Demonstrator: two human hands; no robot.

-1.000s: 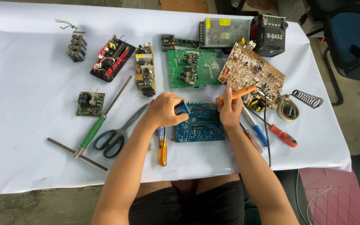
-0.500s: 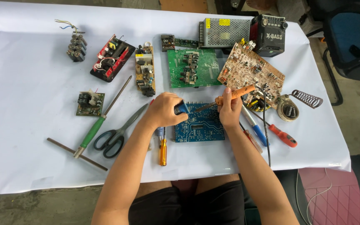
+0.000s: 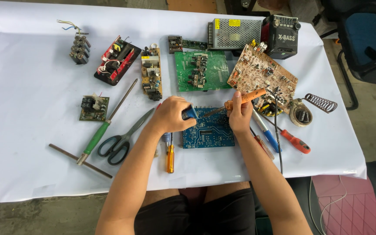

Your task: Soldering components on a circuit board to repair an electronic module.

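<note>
A blue circuit board lies flat on the white cloth in front of me. My right hand grips an orange-handled soldering iron, its metal tip slanting down-left onto the board's top edge. My left hand is closed on a small blue-handled tool that also points at the board's top left corner. Both hands rest at the board's upper edge, close together.
Green board, brown board, metal power supply and black radio sit behind. Scissors, green-handled screwdriver and orange screwdriver lie left; blue and red screwdrivers and a coil iron stand lie right.
</note>
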